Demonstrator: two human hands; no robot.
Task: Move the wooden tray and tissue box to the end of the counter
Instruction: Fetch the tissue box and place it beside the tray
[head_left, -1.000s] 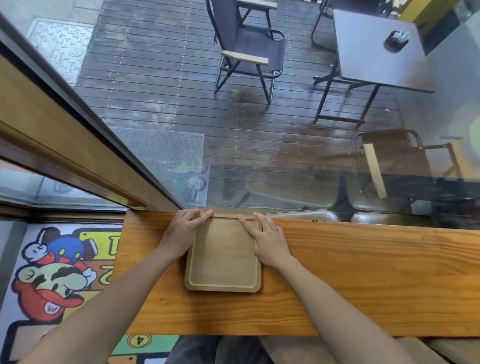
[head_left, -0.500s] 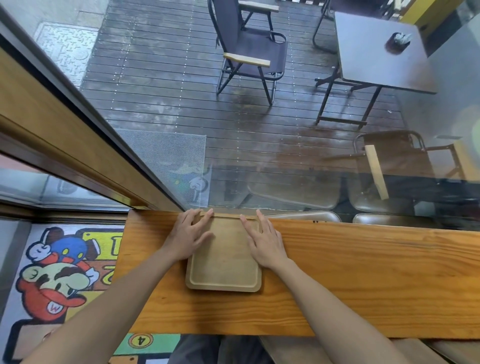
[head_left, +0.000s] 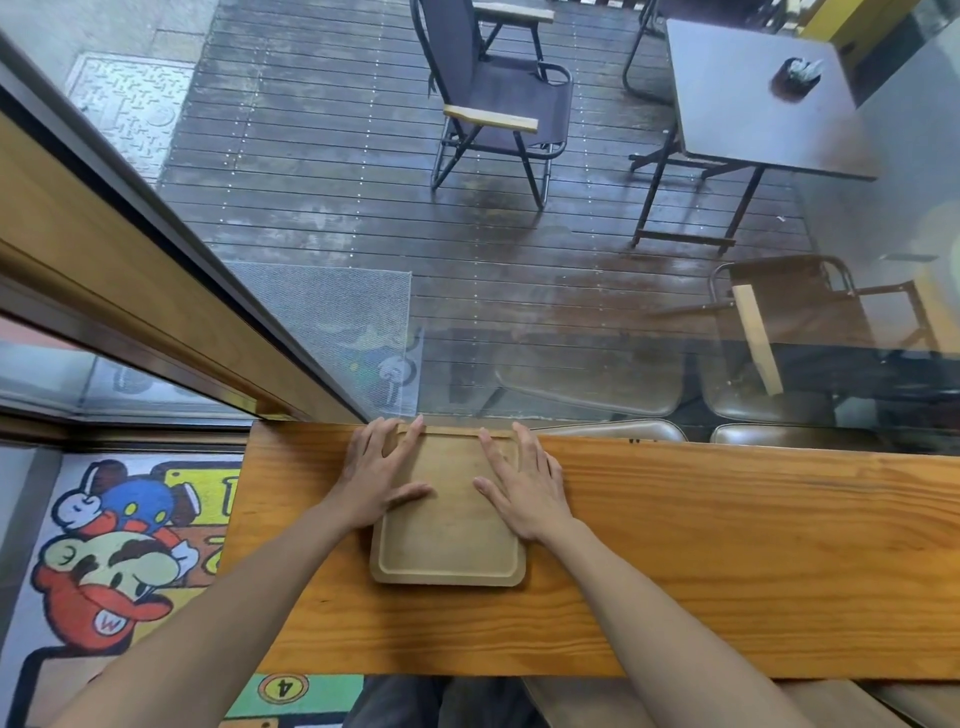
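A café or small eatery with window seating.
A long wooden counter (head_left: 727, 545) runs along a glass window; outside, upper frame, a decked terrace holds a folding chair (head_left: 498, 98) and a table (head_left: 748, 93). A cartoon floor mat (head_left: 119, 561) lies lower left.

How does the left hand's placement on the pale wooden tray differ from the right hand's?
The left hand lies over the left rim of the pale rectangular wooden tray, its outer fingers on the orange-brown wooden counter; the right hand covers the tray's right rim. The left thumb stretches out across the tray floor; the right thumb stays closer to its palm. Both lie flat with fingers spread, fingertips at the tray's far edge, gripping nothing.
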